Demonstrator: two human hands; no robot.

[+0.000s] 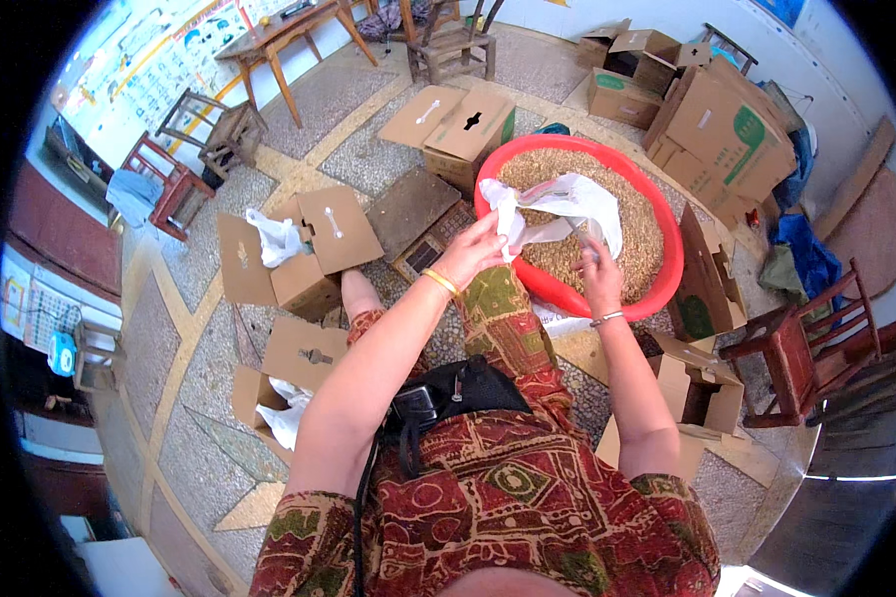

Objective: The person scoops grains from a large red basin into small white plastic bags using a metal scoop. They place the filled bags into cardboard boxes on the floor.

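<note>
My left hand (pixel 472 250) pinches the rim of a white plastic bag (pixel 579 195). The bag's mouth gapes over a red plastic tub (pixel 670 237). Filling the tub are small tan, grain-like pieces (pixel 541 160). My right hand (pixel 601 282) grips the handle of a slim metal utensil (pixel 576 229), whose far end reaches into the bag's opening and is partly hidden, so its kind is unclear. The bag's lower part rests on or just above the pieces; I cannot tell which.
At my left stand an open cardboard box (pixel 310 287) holding a white bag (pixel 272 237) and another box (pixel 250 388). A closed box (pixel 463 130) sits beyond the tub, and flattened cardboard (pixel 732 138) leans at the right. A red wooden chair (pixel 791 358) stands far right.
</note>
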